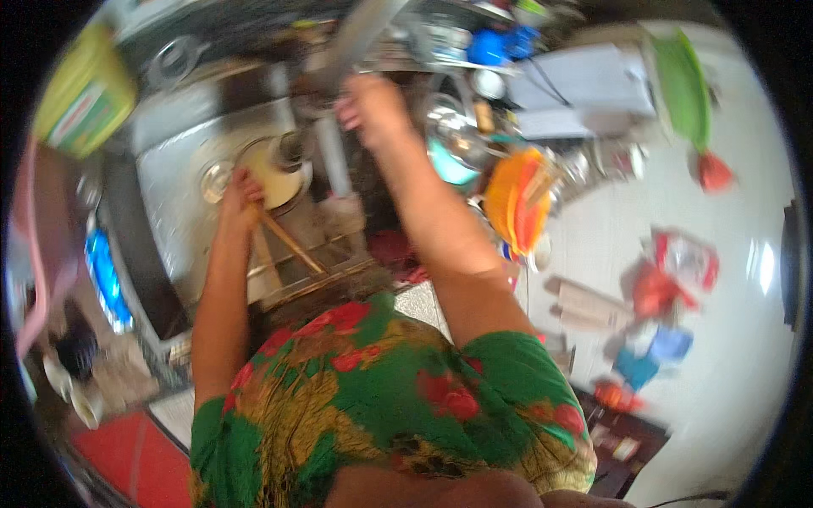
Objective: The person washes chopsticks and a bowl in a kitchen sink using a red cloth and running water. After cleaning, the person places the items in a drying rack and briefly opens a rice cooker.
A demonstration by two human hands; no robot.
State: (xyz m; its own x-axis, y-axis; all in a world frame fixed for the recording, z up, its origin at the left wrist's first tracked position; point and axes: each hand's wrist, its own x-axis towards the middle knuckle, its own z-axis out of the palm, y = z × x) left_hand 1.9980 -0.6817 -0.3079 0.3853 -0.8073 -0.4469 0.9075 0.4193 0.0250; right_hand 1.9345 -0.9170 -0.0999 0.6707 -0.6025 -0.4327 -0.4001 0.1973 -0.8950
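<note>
Low in front of me, my left hand [242,190] has its fingers curled around the upper end of a wooden stick [292,241], which slants down towards me. Just beyond that hand is a round pan or dish [270,187] with a pale yellow inside, and a dark round object [290,152] stands at its right side. A small shiny metal bowl [217,181] sits close to the left of the fingers. My right hand [371,108] is stretched forward beside a grey post [365,38]. Motion blur hides whether its curled fingers hold anything.
A shiny metal surface [168,184] lies beneath the pan. On the left hangs a yellow-green container [89,95]. To the right are metal pots [460,136], an orange plastic basket [514,197] and a white board or box [578,82]. Bags [654,292] are against the pale tiled surface.
</note>
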